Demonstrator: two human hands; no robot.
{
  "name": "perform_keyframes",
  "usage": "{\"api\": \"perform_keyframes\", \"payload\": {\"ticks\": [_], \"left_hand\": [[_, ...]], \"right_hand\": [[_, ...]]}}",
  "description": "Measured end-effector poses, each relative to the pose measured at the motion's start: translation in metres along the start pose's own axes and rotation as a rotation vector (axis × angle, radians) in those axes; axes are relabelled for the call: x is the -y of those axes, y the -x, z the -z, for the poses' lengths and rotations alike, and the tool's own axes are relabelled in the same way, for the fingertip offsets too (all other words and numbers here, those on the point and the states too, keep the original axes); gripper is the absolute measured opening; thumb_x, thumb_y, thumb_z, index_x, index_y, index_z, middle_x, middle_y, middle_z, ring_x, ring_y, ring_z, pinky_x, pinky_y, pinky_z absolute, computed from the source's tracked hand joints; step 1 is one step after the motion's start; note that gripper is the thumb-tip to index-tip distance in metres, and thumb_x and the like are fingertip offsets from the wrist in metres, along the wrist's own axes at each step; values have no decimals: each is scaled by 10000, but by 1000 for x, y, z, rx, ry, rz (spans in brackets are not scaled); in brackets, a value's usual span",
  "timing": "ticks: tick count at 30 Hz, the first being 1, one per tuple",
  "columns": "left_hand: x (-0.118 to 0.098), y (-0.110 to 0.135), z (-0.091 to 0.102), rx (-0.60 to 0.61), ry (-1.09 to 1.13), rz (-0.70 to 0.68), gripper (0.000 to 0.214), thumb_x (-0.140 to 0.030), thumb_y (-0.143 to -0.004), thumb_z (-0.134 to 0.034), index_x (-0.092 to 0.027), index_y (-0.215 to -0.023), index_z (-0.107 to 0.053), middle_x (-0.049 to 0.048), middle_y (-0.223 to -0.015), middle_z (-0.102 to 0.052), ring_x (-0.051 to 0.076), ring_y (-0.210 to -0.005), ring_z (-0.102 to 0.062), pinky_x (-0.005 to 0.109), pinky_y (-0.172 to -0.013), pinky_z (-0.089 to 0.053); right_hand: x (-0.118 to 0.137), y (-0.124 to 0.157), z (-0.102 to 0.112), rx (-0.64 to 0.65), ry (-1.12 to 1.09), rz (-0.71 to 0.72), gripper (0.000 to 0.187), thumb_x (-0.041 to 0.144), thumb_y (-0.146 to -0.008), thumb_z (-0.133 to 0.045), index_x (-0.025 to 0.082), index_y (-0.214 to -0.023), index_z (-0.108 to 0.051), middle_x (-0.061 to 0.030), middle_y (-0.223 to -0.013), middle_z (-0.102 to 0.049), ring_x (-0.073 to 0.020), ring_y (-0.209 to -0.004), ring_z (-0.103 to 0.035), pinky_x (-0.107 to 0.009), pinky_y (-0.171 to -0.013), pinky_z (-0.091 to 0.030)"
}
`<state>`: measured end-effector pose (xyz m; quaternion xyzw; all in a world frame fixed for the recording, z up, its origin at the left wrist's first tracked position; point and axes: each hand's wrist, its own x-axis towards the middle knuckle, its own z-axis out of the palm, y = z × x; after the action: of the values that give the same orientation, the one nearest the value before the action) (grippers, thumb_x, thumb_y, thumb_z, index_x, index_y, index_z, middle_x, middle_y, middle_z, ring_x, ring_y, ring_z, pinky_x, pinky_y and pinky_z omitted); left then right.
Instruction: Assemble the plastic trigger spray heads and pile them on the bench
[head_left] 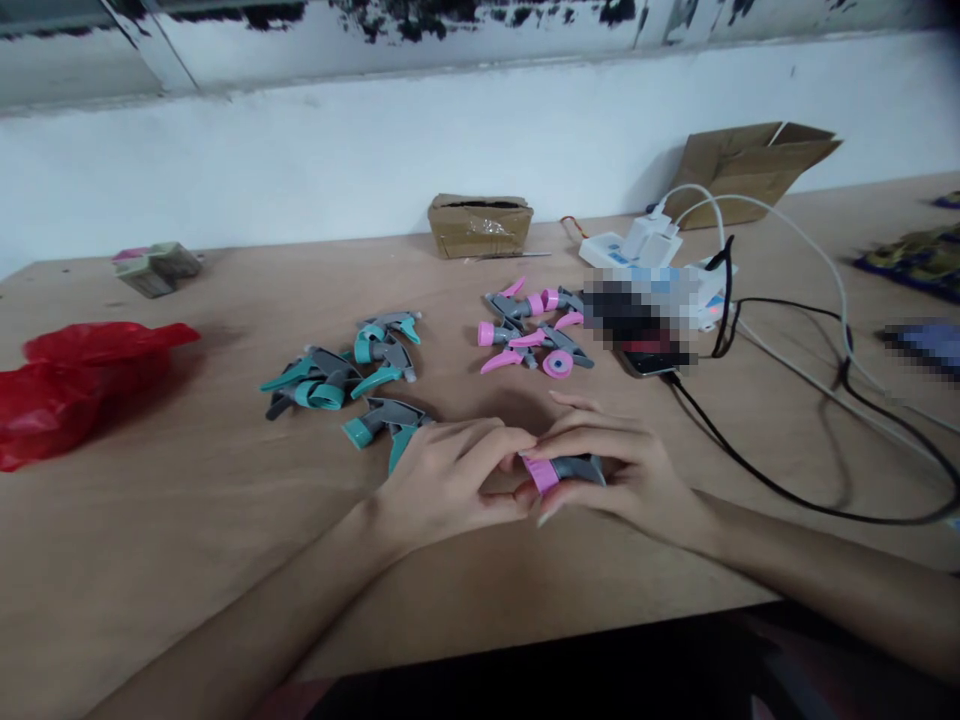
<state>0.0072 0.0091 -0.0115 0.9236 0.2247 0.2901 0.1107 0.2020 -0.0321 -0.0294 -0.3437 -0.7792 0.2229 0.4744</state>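
Near the front of the table, a pink and grey trigger sprayer head [544, 474] is between my two hands. My right hand [630, 465] is closed around its grey body, which partly hides it. The fingers of my left hand [465, 470] pinch at the pink collar end. Just behind my left hand lies a teal and grey sprayer head [386, 420]. Several more teal and grey sprayer heads [322, 380] form a loose group at the left. Beyond my hands, several pink and grey sprayer heads [556, 362] lie in a cluster.
A red plastic bag [82, 385] lies at the left. Cardboard boxes [480, 228] stand along the wall. At the right, a power strip [604, 250] with white chargers, a phone [656, 358] and looping black and white cables [795, 508] spread over the table [187, 540].
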Motion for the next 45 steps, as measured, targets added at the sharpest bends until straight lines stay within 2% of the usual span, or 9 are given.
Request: {"api": "perform_keyframes", "payload": {"ticks": [5, 8, 12, 17, 24, 31, 38, 41, 45], "left_hand": [[-5, -2, -2, -45, -18, 33, 264, -393, -784, -605, -182, -933, -549, 0, -708, -664, 120, -605, -630, 225, -594, -487], [-6, -3, 0, -39, -77, 7, 287, -404, -742, -619, -184, -915, -558, 21, -748, -673, 140, -628, -638, 252, -635, -508], [-5, -1, -1, -21, -121, -3, 298, -298, -704, -578, -197, -984, -564, 40, -849, -684, 173, -722, -650, 291, -713, -521], [-9, 0, -4, -67, -65, 96, 338, -229, -697, -568, -203, -1033, -549, 33, -879, -665, 161, -755, -639, 271, -698, -526], [-17, -3, 0, -166, -10, 168, 348, -164, -738, -589, -201, -1081, -542, 25, -901, -640, 112, -738, -618, 219, -672, -522], [-23, -2, 0, -285, -171, 169, 130, -155, -756, -594, -185, -882, -599, 14, -783, -654, 131, -711, -608, 248, -665, -501], [-28, 0, -1, -190, -263, 109, 97, -127, -793, -542, -192, -797, -613, -7, -703, -637, 126, -638, -555, 256, -622, -458], [-27, -2, 0, -212, -297, 118, 113, -123, -796, -530, -178, -739, -611, -6, -654, -601, 121, -611, -529, 249, -601, -440], [-18, -7, 10, -332, -293, 249, 107, -138, -781, -548, -170, -690, -595, -16, -617, -548, 117, -603, -510, 246, -609, -430]], "right_hand": [[2, -1, 4, 10, 21, -21, 291, 311, -714, -707, 252, -990, -635, 15, -834, -692, -136, -769, -630, -441, -987, -372], [0, 0, 5, 29, 85, 40, 285, 331, -765, -654, 243, -1034, -620, -2, -878, -690, -134, -811, -634, -439, -1004, -355], [-1, 1, 5, -1, 204, 95, 253, 357, -793, -619, 249, -1022, -622, -15, -903, -689, -143, -830, -641, -450, -1008, -342], [3, -1, 5, -34, 178, 33, 264, 330, -772, -654, 254, -1021, -605, -6, -891, -697, -162, -841, -641, -439, -966, -391], [10, -2, 7, 8, 156, -35, 384, 278, -779, -645, 215, -1144, -545, -49, -1068, -655, -195, -1050, -574, -414, -969, -407], [7, -3, 7, -59, 124, -67, 341, 240, -788, -641, 249, -1123, -578, -29, -1049, -677, -181, -977, -617, -446, -999, -386], [5, -2, 5, -96, 152, -47, 326, 253, -739, -694, 232, -1055, -615, -22, -975, -700, -186, -932, -638, -457, -1005, -388], [6, -2, 6, -94, 183, -65, 310, 246, -754, -678, 231, -1058, -619, -27, -1003, -697, -195, -985, -623, -448, -1019, -373], [5, -5, 11, -166, 141, -199, 278, 268, -747, -683, 245, -1021, -646, -22, -1028, -690, -209, -1071, -582, -421, -1018, -376]]}}
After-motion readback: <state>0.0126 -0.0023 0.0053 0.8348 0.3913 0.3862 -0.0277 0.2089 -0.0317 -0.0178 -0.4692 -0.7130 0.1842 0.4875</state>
